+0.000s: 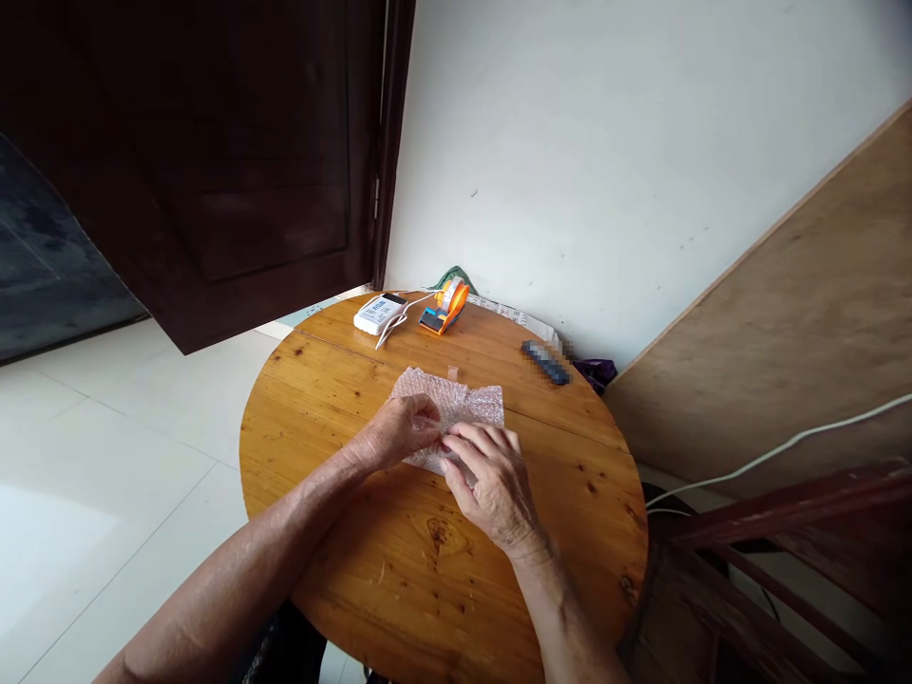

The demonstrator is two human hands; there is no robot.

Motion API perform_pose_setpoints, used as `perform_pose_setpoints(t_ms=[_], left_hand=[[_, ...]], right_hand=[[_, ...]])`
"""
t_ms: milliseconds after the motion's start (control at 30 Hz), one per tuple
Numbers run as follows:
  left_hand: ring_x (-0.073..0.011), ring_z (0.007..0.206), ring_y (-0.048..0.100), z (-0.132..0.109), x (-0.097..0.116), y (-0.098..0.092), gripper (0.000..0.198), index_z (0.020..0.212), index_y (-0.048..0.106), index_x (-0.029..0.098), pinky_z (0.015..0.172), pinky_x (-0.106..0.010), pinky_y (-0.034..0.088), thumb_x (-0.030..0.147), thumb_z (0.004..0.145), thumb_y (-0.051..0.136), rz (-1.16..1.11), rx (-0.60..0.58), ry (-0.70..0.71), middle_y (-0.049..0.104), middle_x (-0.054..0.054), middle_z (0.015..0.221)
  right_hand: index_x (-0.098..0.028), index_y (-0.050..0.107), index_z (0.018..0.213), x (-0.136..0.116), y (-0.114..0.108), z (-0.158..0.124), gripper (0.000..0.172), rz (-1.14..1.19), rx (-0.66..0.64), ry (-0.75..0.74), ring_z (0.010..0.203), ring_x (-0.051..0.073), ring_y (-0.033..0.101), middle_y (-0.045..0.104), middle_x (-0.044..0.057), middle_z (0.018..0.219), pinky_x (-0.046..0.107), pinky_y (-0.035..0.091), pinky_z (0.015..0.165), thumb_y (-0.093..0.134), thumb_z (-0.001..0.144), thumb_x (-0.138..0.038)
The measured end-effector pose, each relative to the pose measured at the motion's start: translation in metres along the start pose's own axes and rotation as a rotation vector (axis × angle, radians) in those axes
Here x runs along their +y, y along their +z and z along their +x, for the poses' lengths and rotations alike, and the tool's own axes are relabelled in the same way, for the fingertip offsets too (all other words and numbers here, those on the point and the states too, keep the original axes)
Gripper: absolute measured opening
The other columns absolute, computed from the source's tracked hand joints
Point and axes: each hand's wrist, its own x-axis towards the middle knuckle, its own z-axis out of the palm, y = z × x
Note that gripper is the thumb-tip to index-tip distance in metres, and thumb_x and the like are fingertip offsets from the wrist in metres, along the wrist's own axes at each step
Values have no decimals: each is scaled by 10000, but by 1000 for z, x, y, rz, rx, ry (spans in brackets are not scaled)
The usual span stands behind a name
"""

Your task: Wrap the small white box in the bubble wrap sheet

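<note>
A sheet of clear bubble wrap (456, 399) lies near the middle of a round wooden table (342, 399). My left hand (396, 432) rests on its near left part with fingers curled, pinching the wrap. My right hand (491, 480) lies over its near right edge, fingers bent and pressing down on the wrap. The two hands meet at the sheet's near edge, and whatever lies under them is hidden. A short strip of tape (452, 371) sticks up at the sheet's far edge.
At the table's far side sit an orange tape dispenser (446, 306), a white box with a white cable (379, 313) and a dark flat device (545, 361). A white wall, a dark wooden door (214, 161), a leaning board (798, 313) and a wooden chair frame (769, 560) surround the table.
</note>
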Motion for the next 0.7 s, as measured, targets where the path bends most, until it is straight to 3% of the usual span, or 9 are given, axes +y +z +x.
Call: perform_pose_setpoints(t_ms=[200, 400, 567, 700], left_hand=[[-169, 825, 638, 1, -1, -15, 231, 920, 697, 164, 706, -231, 470, 319, 753, 659, 41, -22, -99, 708, -18, 878], [-202, 803, 652, -24, -9, -44, 347, 984, 697, 177, 682, -265, 455, 463, 797, 637, 350, 135, -203, 714, -54, 890], [-182, 693, 660, -46, -17, -47, 480, 1150, 647, 146, 592, -241, 425, 497, 824, 610, 334, 176, -419, 720, -66, 878], [-211, 705, 667, -43, -13, -38, 515, 1134, 664, 118, 575, -245, 398, 516, 811, 605, 372, 176, -436, 714, -80, 786]], right_hand=[[-223, 672, 1099, 4, 4, 0, 224, -12, -50, 8, 1034, 240, 554, 675, 68, 1129, 397, 359, 886, 555, 934, -318], [-314, 606, 1290, -5, 1, 4, 345, -119, -159, 8, 997, 229, 526, 622, 62, 1134, 398, 343, 891, 497, 967, -267], [-298, 649, 1188, -15, -6, 16, 311, -199, -235, -19, 962, 224, 510, 605, 62, 1027, 455, 278, 1016, 494, 934, -207], [-261, 688, 1020, -17, -13, 27, 201, -212, -297, -46, 939, 229, 513, 602, 63, 949, 479, 275, 1022, 542, 893, -206]])
